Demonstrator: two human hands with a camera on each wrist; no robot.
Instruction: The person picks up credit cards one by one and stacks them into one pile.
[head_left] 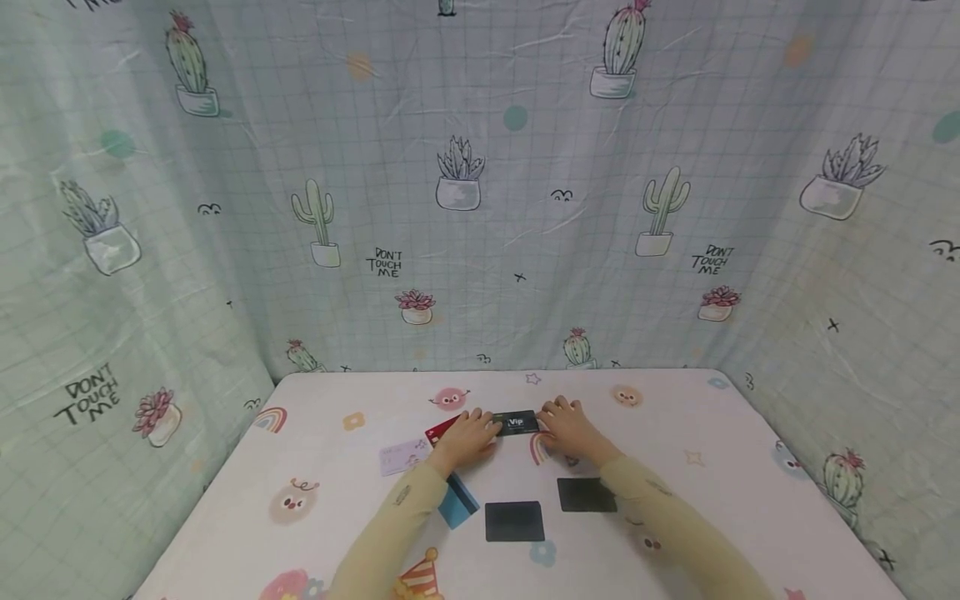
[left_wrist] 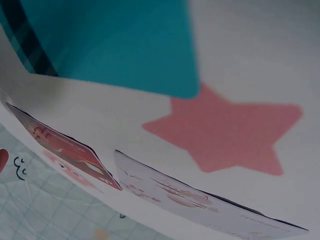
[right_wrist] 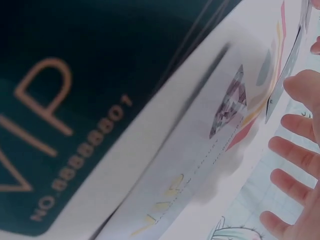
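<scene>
A dark VIP card (head_left: 516, 422) lies between the two hands at the middle of the table. My left hand (head_left: 470, 437) reaches its left end, fingertips right at the card's edge. From the other side, my right hand (head_left: 567, 427) has its fingertips at the card's right end. Its fingers (right_wrist: 295, 152) look spread in the right wrist view. Below the right forearm is a white VIP card (right_wrist: 200, 145) with a diamond print, mostly hidden in the head view. A red card (head_left: 441, 429) lies partly behind the left hand.
Left of the left hand is a lilac card (head_left: 402, 457). A blue card (head_left: 457, 502) with a dark stripe lies near the left wrist. Two dark cards (head_left: 514, 522) lie toward the front, one beside the right sleeve. A cactus-print curtain (head_left: 480, 250) surrounds the table (head_left: 315, 450).
</scene>
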